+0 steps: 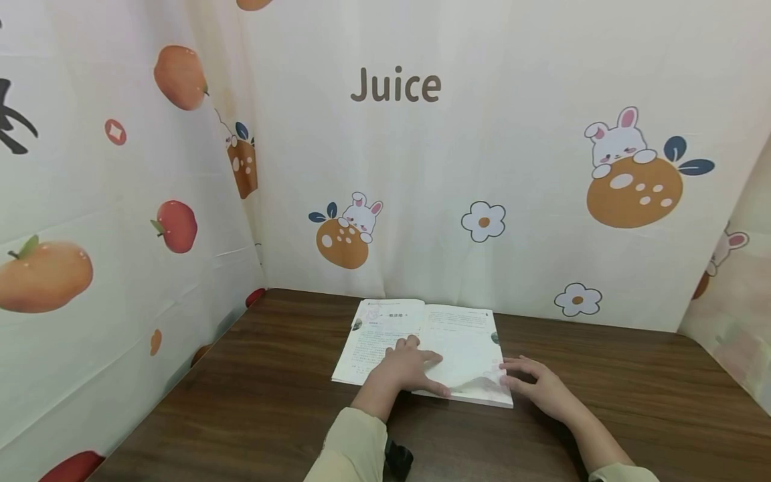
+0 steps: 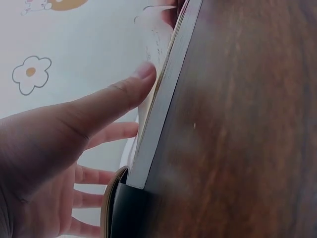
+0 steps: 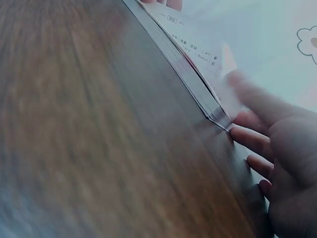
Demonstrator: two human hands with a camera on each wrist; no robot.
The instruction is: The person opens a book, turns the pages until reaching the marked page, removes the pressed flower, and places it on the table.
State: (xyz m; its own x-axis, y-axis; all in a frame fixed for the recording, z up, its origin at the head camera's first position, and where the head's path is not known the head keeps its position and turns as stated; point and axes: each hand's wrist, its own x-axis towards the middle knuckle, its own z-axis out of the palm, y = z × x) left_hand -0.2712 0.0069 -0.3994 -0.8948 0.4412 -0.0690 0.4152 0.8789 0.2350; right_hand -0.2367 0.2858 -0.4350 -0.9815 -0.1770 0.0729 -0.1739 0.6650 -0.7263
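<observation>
"Juice" [image 1: 396, 85] printed in brown on the back fabric backdrop [image 1: 421, 157]. Left fabric panel [image 1: 66, 174]: black character, cropped, unreadable. Open book [image 1: 460, 345]: boxed page number [image 3: 172, 20] looks like 008, right wrist view; heading and body text too small or blurred to read reliably.

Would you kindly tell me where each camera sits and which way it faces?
Head: on the person's head, looking forward and down at the open book, dark wooden table and "Juice" curtain; left hand, right hand and both sleeves show.
Left wrist: on that wrist, facing along the book's page edges; left thumb and fingers show, right hand barely.
Right wrist: on that wrist, facing a book corner; right thumb and fingers show, left fingertips at top.
Shared: both wrist views show the book, table and a printed flower.
</observation>
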